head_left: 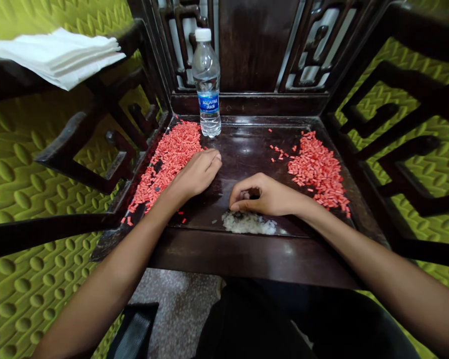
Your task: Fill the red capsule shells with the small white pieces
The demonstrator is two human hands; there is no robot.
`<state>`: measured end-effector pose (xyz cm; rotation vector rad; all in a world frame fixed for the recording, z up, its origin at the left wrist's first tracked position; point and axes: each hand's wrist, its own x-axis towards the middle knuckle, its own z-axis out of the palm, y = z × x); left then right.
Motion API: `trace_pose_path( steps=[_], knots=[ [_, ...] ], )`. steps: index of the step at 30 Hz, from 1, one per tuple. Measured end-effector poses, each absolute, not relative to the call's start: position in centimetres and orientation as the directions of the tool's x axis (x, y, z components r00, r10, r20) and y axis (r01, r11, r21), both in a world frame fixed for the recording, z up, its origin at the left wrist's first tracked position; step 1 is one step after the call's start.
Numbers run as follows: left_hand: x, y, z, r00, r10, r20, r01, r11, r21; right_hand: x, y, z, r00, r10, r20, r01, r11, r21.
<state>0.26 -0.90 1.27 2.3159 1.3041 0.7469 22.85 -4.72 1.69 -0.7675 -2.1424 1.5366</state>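
My left hand [202, 172] rests low over the seat, at the inner edge of a heap of small red tube-like pieces [175, 149]. Its fingers curl down and together, and whatever they may hold is hidden. My right hand [260, 195] has thumb and forefinger brought together in a pinch, just above a small pile of whitish translucent bits [249, 224]. Anything between those fingertips is too small to name. A second heap of red pieces [320, 172] lies to the right of my right hand.
A water bottle [209, 102] with a white cap stands at the back left. Dark carved armrests flank the wooden seat [243, 149]. White tissues [65, 57] lie on the left armrest. A few stray red pieces [279, 151] lie near the right heap.
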Motion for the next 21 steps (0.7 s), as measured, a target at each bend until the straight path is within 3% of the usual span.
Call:
trace_pose_path(
  steps=[7,16,21],
  knots=[
    [1.0,-1.2,1.1,0.464,0.853,0.237,0.552,-0.488,0.676,23.2,-4.6,2.0,-0.750,0.659,0.060,0.216,0.329,-0.919],
    [1.7,-1.5,1.7,0.545,0.815,0.195,0.238,-0.373,0.897,24.0,-3.6,1.4,-0.400,0.858,0.323,0.390,0.478,-0.787],
    [1.7,-1.6,1.6,0.537,0.822,0.192,0.228,-0.360,0.905,24.2,-3.5,1.7,-0.353,0.860,0.369,0.451,0.502,-0.738]
  ],
)
